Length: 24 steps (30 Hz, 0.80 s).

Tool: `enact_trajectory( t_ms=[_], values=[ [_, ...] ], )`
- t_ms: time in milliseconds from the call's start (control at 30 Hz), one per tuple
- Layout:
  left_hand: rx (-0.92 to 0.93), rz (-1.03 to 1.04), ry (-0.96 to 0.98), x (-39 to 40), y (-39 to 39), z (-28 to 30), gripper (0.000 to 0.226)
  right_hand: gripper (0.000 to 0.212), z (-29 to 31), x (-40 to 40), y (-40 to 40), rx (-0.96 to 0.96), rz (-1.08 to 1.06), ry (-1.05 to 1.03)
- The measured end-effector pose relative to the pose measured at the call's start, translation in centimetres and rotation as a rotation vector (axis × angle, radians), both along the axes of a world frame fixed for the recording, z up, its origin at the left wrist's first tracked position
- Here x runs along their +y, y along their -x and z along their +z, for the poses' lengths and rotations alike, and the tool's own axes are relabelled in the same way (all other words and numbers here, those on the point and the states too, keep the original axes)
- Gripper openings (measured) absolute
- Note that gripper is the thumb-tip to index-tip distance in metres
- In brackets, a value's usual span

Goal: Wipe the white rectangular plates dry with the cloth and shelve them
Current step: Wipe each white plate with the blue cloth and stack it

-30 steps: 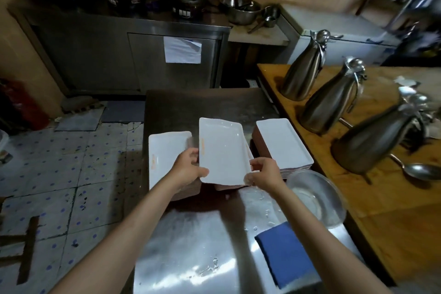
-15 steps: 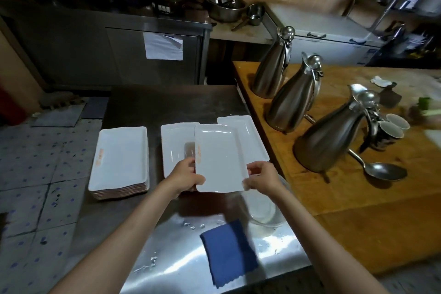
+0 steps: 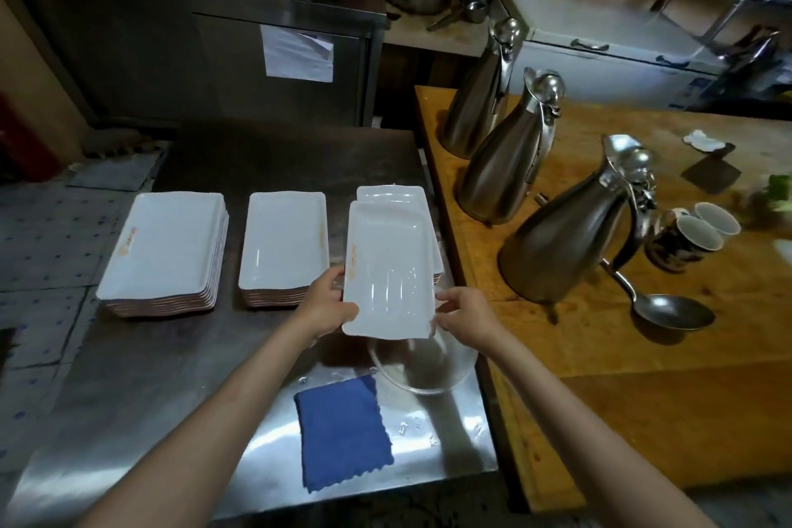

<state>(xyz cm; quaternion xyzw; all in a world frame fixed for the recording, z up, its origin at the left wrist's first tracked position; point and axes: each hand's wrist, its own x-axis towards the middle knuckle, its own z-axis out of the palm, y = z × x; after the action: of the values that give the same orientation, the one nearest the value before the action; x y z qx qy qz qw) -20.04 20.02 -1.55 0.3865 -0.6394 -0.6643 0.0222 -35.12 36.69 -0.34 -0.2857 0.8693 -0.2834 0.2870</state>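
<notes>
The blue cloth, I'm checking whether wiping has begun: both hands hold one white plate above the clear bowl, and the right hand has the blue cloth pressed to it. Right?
Not quite. The head view shows the blue cloth lying flat on the steel counter, untouched. The rest stands: left hand and right hand hold one white plate above the clear bowl.

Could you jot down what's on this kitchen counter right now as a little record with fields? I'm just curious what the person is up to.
held item: white rectangular plate, over the right stack
left hand: grips the plate's left edge
right hand: grips the plate's right corner
cloth: blue cloth, flat on the steel counter, untouched
plate stacks: three, including left stack and middle stack
near the cloth: glass bowl
wooden table: three steel jugs, two mugs, a ladle
</notes>
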Motion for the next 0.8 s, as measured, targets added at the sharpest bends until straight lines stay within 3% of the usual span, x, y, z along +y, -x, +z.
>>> enact_trajectory(
  t_ms=[33, 233, 600, 800],
  values=[
    [-0.006, 0.001, 0.024, 0.3, 0.1, 0.1, 0.075, 0.029, -0.1, 0.4, 0.0, 0.012, 0.004, -0.007],
    [0.007, -0.040, 0.164, 0.9, 0.4, -0.1, 0.069, 0.047, -0.8, 2.2, 0.4, 0.044, 0.004, -0.085],
    [0.053, -0.040, 0.457, 1.5, 0.0, -0.7, 0.064, 0.047, -1.6, 3.6, -1.1, 0.073, -0.013, -0.120],
    [0.064, -0.031, 0.487, 1.5, -0.1, -0.7, 0.064, 0.048, -1.5, 3.8, -2.7, 0.120, 0.011, -0.113]
  ],
)
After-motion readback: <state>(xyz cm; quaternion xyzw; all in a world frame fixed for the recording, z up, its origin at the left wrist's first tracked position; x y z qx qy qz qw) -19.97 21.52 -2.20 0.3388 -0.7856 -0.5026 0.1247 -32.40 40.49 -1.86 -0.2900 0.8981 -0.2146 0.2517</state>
